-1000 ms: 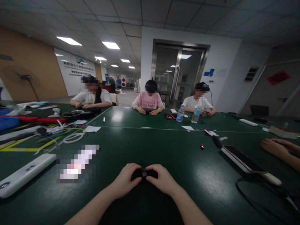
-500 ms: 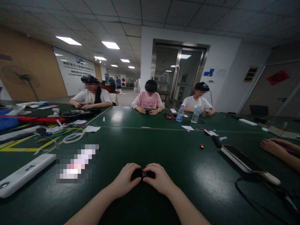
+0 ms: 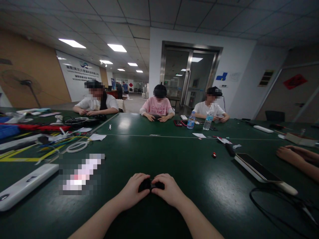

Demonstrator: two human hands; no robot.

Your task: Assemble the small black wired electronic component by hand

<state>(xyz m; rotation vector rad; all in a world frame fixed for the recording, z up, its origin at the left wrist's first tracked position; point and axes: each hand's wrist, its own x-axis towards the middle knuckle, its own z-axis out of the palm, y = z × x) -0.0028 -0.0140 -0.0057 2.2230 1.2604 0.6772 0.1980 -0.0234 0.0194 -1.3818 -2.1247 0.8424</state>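
A small black object (image 3: pixel 150 184) rests at the near middle of the dark green table (image 3: pixel 124 152), held from both sides. My left hand (image 3: pixel 136 191) is closed round its left end, the thumb below and the fingers above. Round the right end, my right hand (image 3: pixel 168 189) is closed in the same way. The two hands nearly meet at the object's middle, and the fingers cover much of it, so what it is cannot be made out.
Left of my hands lie a blurred-out bright item (image 3: pixel 82 176) and a long white device (image 3: pixel 27 187). At right are a phone (image 3: pixel 258 167), a black cable (image 3: pixel 264 212), a small red item (image 3: pixel 214 155) and another person's hands (image 3: pixel 294 156). Bottles (image 3: pixel 191 120) stand farther back.
My hands stay round the black object, with only a slight shift of the fingers. The whole view has moved very slightly. At right, the other person's hands have shifted a little.
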